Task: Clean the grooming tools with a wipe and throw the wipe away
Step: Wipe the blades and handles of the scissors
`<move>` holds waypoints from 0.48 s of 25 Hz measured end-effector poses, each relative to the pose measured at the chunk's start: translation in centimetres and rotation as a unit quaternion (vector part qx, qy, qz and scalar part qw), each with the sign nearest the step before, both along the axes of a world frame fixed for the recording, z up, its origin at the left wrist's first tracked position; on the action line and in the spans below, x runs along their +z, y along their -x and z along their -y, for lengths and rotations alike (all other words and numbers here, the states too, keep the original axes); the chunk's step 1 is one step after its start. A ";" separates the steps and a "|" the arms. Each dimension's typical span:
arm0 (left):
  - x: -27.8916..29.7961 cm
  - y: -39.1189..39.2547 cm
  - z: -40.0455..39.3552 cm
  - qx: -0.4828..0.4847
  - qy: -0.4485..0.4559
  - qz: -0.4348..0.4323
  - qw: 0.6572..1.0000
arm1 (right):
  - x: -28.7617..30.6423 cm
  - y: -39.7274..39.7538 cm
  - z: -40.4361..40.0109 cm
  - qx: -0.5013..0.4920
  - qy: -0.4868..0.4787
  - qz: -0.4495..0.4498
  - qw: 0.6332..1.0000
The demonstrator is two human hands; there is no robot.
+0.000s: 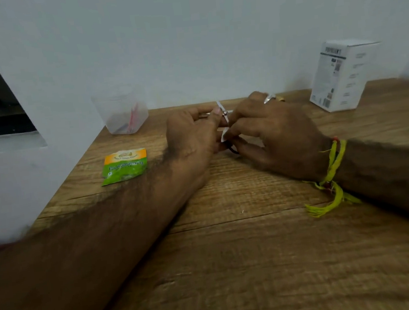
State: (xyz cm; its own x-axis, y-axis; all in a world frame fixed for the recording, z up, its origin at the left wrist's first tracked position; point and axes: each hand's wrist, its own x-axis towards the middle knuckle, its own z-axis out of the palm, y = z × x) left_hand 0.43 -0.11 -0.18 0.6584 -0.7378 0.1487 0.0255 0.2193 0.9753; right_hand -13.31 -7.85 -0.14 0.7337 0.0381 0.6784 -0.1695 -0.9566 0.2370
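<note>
Our left hand (193, 133) pinches the small silver metal scissors (224, 117) open above the brown wooden table (234, 252), while our right hand (271, 132) grips a thin white wipe (224, 133) against the blades. We should probably draw the wipe from pivot to tip, fingers off the edges. Left of the scissors lie a green-and-orange sachet (124, 165) and a clear plastic tub (124, 112).

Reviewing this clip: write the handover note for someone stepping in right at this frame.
Left hand: grips small scissors, blades spread open.
Right hand: pinches a white wipe against the scissors, mid-wipe.
Both hands are above the wooden table, near its back edge.
Green sachet lies on the table to the left; clear tub holding something red stands behind it by the wall; white box back right.
Done: wipe out, scissors being cleaned.
Left: finish the scissors, clean any other tools, bin the wipe. No bin is in view.
</note>
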 end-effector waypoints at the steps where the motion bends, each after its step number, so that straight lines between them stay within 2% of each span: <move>1: 0.0 0.0 0.0 -0.001 -0.001 0.002 1.000 | 0.0 0.1 0.0 0.002 0.014 -0.007 1.000; 12: 0.1 0.3 -0.1 -0.009 -0.016 0.009 1.000 | 0.1 0.8 -0.2 0.017 0.022 -0.057 0.998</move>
State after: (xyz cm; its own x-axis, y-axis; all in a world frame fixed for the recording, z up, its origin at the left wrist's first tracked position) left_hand 0.16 0.01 -0.10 0.6426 -0.7539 0.1368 0.0122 0.1885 0.9820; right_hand -14.11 -7.69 0.01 0.8033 0.0922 0.5884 -0.1065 -0.9498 0.2941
